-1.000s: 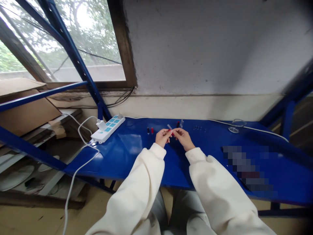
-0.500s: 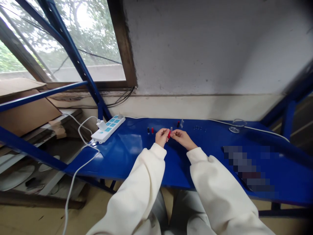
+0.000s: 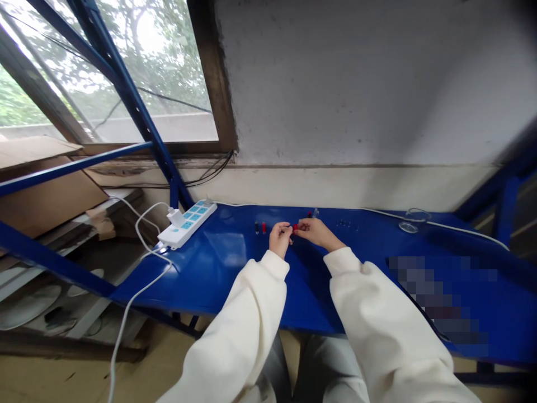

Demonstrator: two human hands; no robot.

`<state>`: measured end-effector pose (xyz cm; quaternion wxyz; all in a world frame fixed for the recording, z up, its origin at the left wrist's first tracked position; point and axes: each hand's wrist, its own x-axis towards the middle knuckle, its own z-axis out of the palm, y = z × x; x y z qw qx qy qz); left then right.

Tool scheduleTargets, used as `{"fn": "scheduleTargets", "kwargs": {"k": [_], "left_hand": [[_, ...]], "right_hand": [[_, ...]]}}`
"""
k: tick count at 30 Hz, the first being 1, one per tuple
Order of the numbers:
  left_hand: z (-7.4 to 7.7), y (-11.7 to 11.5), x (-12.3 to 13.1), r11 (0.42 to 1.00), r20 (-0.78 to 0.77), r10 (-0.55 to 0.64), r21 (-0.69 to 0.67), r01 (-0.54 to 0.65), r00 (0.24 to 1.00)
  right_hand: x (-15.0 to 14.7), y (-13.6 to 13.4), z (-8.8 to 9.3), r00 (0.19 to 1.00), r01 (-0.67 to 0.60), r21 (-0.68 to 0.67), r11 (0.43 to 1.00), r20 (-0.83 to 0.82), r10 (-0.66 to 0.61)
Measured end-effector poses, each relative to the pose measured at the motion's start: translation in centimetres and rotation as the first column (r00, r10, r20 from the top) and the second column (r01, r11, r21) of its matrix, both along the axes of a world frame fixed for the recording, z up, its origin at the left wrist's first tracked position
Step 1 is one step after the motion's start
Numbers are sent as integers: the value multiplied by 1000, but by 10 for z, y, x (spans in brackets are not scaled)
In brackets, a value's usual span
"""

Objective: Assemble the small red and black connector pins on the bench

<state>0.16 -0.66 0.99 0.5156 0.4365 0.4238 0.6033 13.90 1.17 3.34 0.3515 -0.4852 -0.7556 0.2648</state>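
Observation:
My left hand [image 3: 279,239] and my right hand [image 3: 315,233] are close together above the blue table [image 3: 239,280]. A small red piece [image 3: 295,227] shows at the fingertips of my right hand, which pinch it. The fingers of my left hand are closed just beside it; what they hold is too small to make out. Left of my hands a small black piece [image 3: 257,228] and a small red cylinder [image 3: 264,228] stand side by side. Behind my right hand are another red-topped piece [image 3: 309,214] and a clear one [image 3: 316,212], both partly hidden.
Several tiny clear bits [image 3: 344,223] lie right of my hands. Farther right are clear round pieces [image 3: 408,227] near a white cable [image 3: 465,230]. A white power strip [image 3: 188,224] with a plug lies at the left. A blurred-out dark flat object [image 3: 428,302] is at the right.
The red piece, earlier at my left fingertips, now shows at my right fingertips. The clear piece that stuck up between my hands no longer shows there. The view has shifted slightly.

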Motion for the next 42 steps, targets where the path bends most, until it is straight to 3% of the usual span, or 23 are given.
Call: {"fn": "scheduleTargets", "kwargs": {"k": [5,11,20,32,42], "left_hand": [[-3,0,1,996,-104,-30,-89,21,994],[-3,-3,6,993,-242,-95,-96,73,966],[-2,-6,7,988,-288,-141,-108,114,947],[1,-9,8,983,-285,-168,-116,140,944],[1,-11,8,977,-323,-208,-120,178,923]], "right_hand": [[25,13,-18,932,314,67,947,171,-321],[32,12,-30,806,510,104,854,291,-516],[23,22,-40,793,511,167,843,288,-537],[27,27,-42,778,527,85,846,351,-520],[37,31,-49,749,601,31,799,327,-576]]}}
